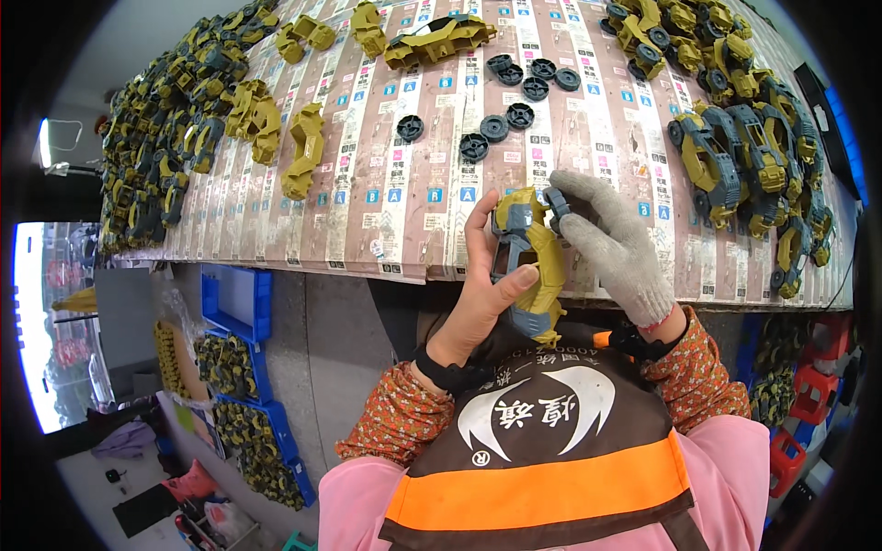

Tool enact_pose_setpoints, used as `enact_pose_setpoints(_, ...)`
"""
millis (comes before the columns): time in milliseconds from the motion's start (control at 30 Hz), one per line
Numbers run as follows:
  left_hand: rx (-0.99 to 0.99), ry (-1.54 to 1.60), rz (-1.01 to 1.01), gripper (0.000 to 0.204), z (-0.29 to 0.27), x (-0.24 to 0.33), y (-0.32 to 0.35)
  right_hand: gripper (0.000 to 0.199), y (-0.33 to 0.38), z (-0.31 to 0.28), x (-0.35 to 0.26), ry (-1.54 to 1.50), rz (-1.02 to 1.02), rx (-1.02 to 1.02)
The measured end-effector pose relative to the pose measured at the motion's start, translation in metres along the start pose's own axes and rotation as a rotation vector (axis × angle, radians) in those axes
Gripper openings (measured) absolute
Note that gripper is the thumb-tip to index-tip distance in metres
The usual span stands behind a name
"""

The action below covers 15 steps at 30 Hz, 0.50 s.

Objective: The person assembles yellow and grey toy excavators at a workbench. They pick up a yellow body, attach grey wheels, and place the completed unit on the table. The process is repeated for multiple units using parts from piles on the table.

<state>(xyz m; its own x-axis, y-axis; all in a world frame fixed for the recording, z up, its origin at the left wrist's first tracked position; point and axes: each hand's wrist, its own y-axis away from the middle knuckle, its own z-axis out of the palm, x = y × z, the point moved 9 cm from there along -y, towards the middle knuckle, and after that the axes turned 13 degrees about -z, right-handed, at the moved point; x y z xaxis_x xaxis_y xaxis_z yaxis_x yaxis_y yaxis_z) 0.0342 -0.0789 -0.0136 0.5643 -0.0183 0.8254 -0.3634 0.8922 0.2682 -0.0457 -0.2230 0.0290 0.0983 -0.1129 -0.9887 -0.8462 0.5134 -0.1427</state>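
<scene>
Just past the near edge of the table, my bare left hand (470,298) is closed round a toy car body (547,266) in olive-yellow and grey plastic, its thumb across the side. My right hand (620,246), in a grey knit glove, pinches a small dark wheel (556,206) between thumb and fingertips. That wheel is up against the far end of the car body; whether it sits on an axle I cannot tell. Beyond my hands lie several loose black wheels (536,88) on the tabletop.
Yellow body pieces (303,151) lie at the left and back of the table (367,220), covered in printed paper. Heaps of toy cars fill its left side (170,133) and right side (758,161). Below left stand blue crates (266,367) of parts; red stools (813,395) are at right.
</scene>
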Motion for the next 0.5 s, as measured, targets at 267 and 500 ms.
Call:
enact_pose_setpoints(267,0.021,-0.134,0.032,0.1,0.0052,-0.0015,-0.0045,0.046,0.0066,-0.0026,0.0086,-0.083,0.049,0.045)
enact_pose_setpoints(500,0.09,-0.371,0.085,0.102,0.0055,-0.0021,-0.0069,0.04,0.0091,-0.0081,0.0103,0.018,0.096,0.07)
